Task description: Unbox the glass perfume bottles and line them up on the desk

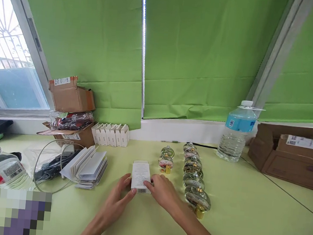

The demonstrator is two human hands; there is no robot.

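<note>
A small white carton (140, 173) printed with fine text and a barcode at its near end lies flat on the table in front of me. My left hand (119, 194) holds it at the left edge, thumb at the near left corner. From the right, my right hand (163, 189) grips the same carton, its thumb over the printed face and its fingers along the side. Just beyond the right hand sit two round glass perfume bottles (166, 160) and a gold cap (168, 169). A longer row of similar bottles (193, 180) runs beside my right forearm, with another gold cap (200, 211) at its near end.
Folded white cartons (89, 166) are stacked left of my hands. Upright white boxes (109, 134) line the back, near brown cardboard boxes (72, 95). A large water bottle (237, 133) and an open cardboard box (290, 155) stand at right; another plastic bottle (6, 170) is far left.
</note>
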